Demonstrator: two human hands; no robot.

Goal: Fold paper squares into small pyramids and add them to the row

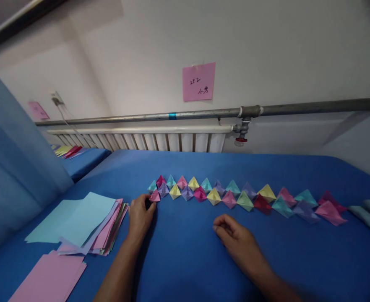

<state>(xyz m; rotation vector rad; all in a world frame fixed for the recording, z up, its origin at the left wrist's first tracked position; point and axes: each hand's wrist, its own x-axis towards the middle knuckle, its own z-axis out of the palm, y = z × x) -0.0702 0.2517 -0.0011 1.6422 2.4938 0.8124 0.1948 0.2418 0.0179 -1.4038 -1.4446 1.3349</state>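
Two rows of small folded paper boats [214,196] run across the blue tabletop [185,251], in pink, yellow, teal, purple, green and red. My left hand [142,214] is at the left end of the front row, its fingertips closed on a pink paper boat [155,196]. Beside that boat sit a purple boat [163,190] and a teal one [152,186]. My right hand [232,235] hangs in front of the rows, apart from the boats. Its fingers are curled in, and I see nothing in them.
Teal sheets [89,216] top a stack of coloured paper on the left, with a pink pile [51,277] nearer me. A blue curtain [11,167] hangs at far left. Behind the table are a radiator [169,141] and a pipe. More paper [369,218] lies at the right edge.
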